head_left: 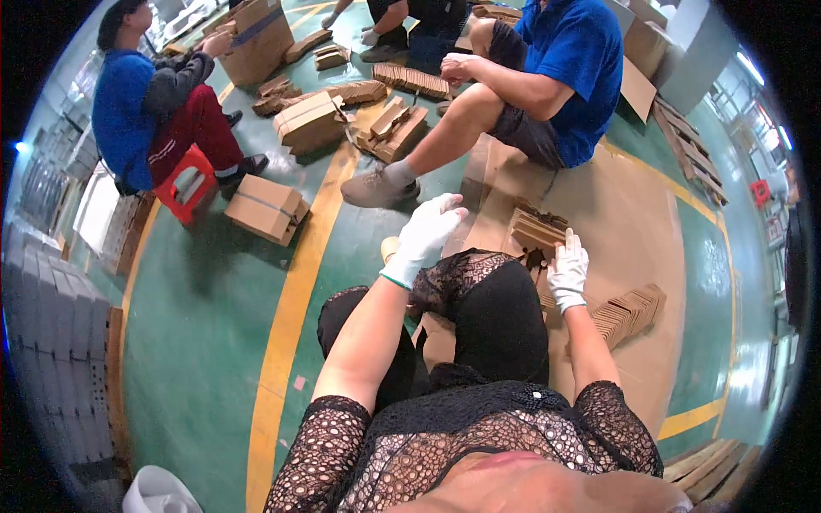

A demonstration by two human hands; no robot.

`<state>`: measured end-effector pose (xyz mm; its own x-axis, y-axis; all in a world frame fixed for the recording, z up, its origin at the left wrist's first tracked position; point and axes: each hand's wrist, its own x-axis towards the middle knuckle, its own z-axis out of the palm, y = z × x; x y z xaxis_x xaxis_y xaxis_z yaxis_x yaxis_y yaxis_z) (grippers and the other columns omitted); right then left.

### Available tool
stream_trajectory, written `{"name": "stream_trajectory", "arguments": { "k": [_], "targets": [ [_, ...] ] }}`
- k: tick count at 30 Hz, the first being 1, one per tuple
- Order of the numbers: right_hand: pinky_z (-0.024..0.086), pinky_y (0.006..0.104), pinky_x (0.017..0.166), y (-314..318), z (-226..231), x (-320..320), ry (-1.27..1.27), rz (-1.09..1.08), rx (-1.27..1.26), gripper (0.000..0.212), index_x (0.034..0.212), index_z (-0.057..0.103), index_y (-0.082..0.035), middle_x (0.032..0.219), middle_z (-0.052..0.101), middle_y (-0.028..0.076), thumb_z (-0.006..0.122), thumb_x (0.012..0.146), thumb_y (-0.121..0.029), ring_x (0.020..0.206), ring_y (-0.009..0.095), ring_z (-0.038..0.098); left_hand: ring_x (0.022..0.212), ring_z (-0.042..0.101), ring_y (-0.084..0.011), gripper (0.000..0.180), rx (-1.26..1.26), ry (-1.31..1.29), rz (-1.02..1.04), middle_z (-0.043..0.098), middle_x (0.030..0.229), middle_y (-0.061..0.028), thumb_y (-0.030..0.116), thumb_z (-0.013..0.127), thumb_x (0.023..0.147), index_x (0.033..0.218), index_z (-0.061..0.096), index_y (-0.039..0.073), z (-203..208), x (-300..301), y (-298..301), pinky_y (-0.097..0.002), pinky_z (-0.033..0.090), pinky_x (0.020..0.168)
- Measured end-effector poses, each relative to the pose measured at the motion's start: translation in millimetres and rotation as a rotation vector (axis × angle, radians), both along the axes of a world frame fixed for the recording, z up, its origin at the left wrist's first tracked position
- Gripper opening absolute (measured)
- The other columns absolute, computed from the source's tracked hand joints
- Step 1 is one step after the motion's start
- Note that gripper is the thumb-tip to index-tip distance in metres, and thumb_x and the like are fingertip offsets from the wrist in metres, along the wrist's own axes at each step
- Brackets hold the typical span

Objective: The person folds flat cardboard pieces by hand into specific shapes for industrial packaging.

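Observation:
Both my hands wear white knit gloves. My left hand (430,234) is raised above my left knee, its fingers stretched toward the right, and it holds nothing I can see. Beside a small pile of folded cardboard pieces (537,229), my right hand (568,270) points away from me with its fingers stretched out. It overlaps the pile's right edge; whether it touches the pile I cannot tell. Farther right, a fanned row of folded cardboard strips (629,315) lies on a flat cardboard sheet (629,227). My legs partly hide a cardboard piece (438,339) below me.
Opposite me sits a person in a blue shirt (577,60); another sits at left on a red stool (186,184). A closed carton (267,209) stands on the green floor near a yellow line (295,295). Bundled cardboard (310,122) lies ahead, a wooden pallet (688,154) far right.

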<state>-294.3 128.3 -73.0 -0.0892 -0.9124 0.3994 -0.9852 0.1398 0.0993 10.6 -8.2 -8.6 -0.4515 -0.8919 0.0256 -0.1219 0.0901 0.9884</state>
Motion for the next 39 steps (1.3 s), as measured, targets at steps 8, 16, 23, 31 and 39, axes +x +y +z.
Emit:
{"name": "stream_trajectory", "arguments": {
  "k": [8, 16, 23, 31, 39],
  "targets": [
    [0.049, 0.0330, 0.078, -28, 31, -3, -0.552, 0.097, -0.120, 0.045, 0.119, 0.052, -0.006, 0.096, 0.063, 0.011, 0.054, 0.075, 0.001, 0.088, 0.027, 0.061, 0.094, 0.057, -0.0161, 0.046, 0.000, -0.107, -0.153, 0.062, 0.106, -0.0123, 0.019, 0.060, 0.081, 0.122, 0.051, 0.001, 12, -4, 1, -0.0280, 0.044, 0.084],
    [0.050, 0.0352, 0.071, -78, 156, 115, -0.404, 0.615, -0.071, 0.031, 0.106, 0.059, -0.010, 0.090, 0.064, 0.009, 0.061, 0.075, -0.007, 0.078, 0.027, 0.062, 0.068, 0.054, -0.0095, 0.035, -0.035, 0.072, -0.210, 0.062, 0.075, -0.0033, 0.011, 0.059, 0.069, 0.102, 0.062, -0.001, 25, 23, -12, -0.0251, 0.045, 0.064],
    [0.045, 0.0266, 0.067, -79, 197, 98, -0.829, 0.439, 0.539, 0.018, 0.090, 0.062, 0.000, 0.070, 0.059, 0.008, 0.053, 0.076, -0.008, 0.065, 0.009, 0.052, 0.057, 0.051, -0.0082, 0.023, -0.108, 0.084, -0.137, 0.060, 0.063, -0.0022, 0.010, 0.056, 0.067, 0.084, 0.066, -0.001, 46, 31, -4, -0.0249, 0.043, 0.054],
    [0.046, 0.0269, 0.062, -77, 154, 128, -1.051, 0.336, 0.163, 0.019, 0.094, 0.064, -0.001, 0.070, 0.060, 0.004, 0.055, 0.083, -0.014, 0.062, 0.011, 0.054, 0.061, 0.054, -0.0128, 0.025, -0.133, 0.061, 0.115, 0.061, 0.066, -0.0080, 0.013, 0.055, 0.070, 0.090, 0.065, 0.004, 39, 16, 4, -0.0283, 0.046, 0.061],
    [0.045, 0.0255, 0.052, -88, 138, 132, -1.181, 0.323, 0.197, 0.023, 0.102, 0.061, -0.001, 0.071, 0.060, 0.006, 0.053, 0.087, -0.018, 0.052, 0.008, 0.052, 0.069, 0.062, -0.0195, 0.024, -0.147, 0.072, 0.252, 0.064, 0.077, -0.0126, 0.010, 0.053, 0.075, 0.095, 0.064, 0.005, 46, 12, 10, -0.0296, 0.047, 0.066]
  ]
}}
